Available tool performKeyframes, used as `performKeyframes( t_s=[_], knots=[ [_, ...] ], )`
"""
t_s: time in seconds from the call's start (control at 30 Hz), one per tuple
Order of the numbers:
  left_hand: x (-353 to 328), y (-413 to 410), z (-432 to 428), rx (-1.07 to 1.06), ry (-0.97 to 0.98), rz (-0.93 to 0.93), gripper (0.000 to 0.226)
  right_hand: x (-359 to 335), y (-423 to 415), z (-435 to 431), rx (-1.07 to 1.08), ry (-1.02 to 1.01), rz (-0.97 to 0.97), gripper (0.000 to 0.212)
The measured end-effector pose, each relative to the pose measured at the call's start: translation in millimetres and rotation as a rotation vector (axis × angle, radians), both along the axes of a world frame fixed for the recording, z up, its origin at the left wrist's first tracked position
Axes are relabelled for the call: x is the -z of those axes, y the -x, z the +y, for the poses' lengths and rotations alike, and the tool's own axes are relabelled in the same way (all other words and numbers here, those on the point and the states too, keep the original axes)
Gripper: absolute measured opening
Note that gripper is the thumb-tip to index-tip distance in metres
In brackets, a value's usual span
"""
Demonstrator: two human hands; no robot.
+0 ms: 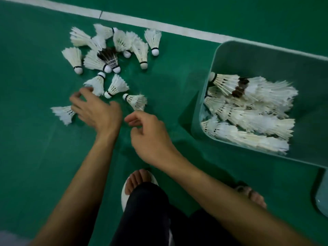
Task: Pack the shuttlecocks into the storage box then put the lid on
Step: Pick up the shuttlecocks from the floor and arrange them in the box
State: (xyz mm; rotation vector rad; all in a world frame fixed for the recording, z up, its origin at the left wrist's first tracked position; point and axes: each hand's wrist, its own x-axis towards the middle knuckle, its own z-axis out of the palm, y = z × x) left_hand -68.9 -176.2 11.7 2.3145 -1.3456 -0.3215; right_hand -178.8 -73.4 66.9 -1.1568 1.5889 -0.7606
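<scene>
1. Shuttlecocks (142, 50) lie scattered on the green floor (35, 157) just ahead of both hands; many more are heaped in the box (248, 55) to the right.
2. Left hand (95, 110) has its fingers spread, with a lone shuttlecock (62, 113) just beside them. Right hand (150, 137), loosely curled and holding nothing, sits just below another shuttlecock (136, 102).
3. The lone shuttlecock's cork is hidden behind the fingers, so contact is unclear. The fingertips blur. The lid (322, 192) is cut off at the right edge.
4. They have white feathers and white corks with dark bands; one dark-feathered shuttlecock (109, 56) lies among them.
</scene>
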Motion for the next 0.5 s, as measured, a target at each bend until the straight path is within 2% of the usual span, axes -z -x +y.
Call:
performKeyframes(
  t_s=[0.1,0.2,0.3,0.37,0.5],
  knots=[
    [14.9,-22.4,-21.7,0.162,-0.078,-0.103,0.061,32.7,-1.0,-10.8,-0.065,0.003,0.105,0.053],
    [25.3,-31.8,-40.6,0.349,-0.125,-0.169,0.063,56.3,-1.0,-31.1,-0.05,-0.027,0.179,0.059],
    [35.9,-31.4,-57.2,0.497,-0.252,-0.215,0.062,69.1,-6.0,-54.0,-0.07,-0.066,0.2,0.062],
    [40.9,-31.2,-65.5,0.527,-0.289,-0.187,0.057,74.9,-5.2,-67.8,-0.071,-0.07,0.218,0.059],
    [42.7,-32.9,-73.3,0.496,-0.188,-0.216,0.033,76.7,-3.5,-82.3,-0.046,-0.034,0.28,0.052]
  ],
)
